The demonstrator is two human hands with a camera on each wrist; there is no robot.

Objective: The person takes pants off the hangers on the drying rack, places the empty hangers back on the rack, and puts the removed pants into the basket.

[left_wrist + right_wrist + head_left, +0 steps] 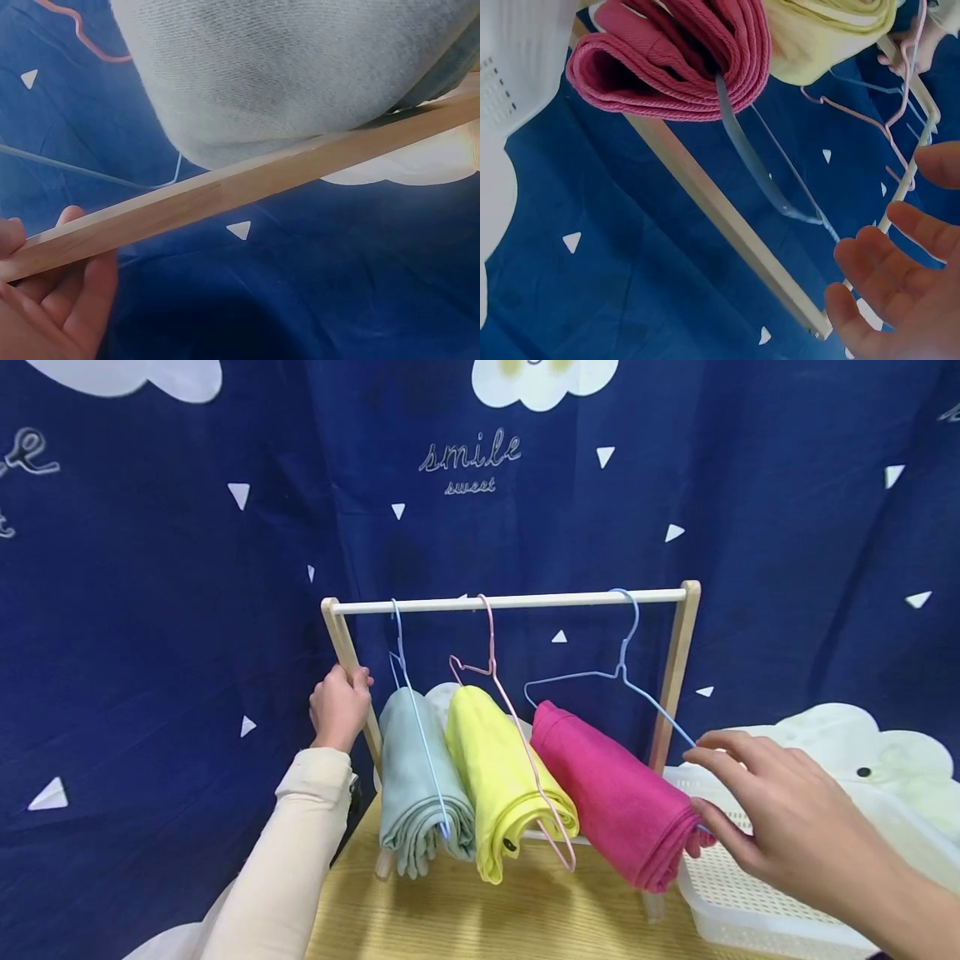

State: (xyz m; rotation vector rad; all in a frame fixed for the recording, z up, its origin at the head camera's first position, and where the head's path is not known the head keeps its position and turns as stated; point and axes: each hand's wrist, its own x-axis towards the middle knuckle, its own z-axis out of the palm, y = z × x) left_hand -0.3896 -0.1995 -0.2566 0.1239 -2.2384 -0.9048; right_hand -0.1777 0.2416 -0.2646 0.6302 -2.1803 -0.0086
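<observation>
My left hand (339, 708) grips the left wooden post (225, 184) of a small clothes rack, thumb and fingers round it. From its white rail (540, 602) hang three hangers with folded cloths over them. A grey-green cloth (420, 760) is on a blue hanger at the left, a yellow cloth (498, 768) on a pink hanger (517, 727) in the middle. At the right, a magenta cloth (607, 793) hangs tilted on another blue hanger (652, 697). My right hand (795, 814) is beside this hanger's right end, its fingers apart and loosely bent; contact cannot be made out.
A white plastic basket (708, 906) stands right of the rack, partly behind my right hand. The rack stands on a wooden table (420, 922). Behind it hangs a dark blue curtain (187, 610) with white clouds and triangles. The right post (675, 668) is close to the magenta cloth.
</observation>
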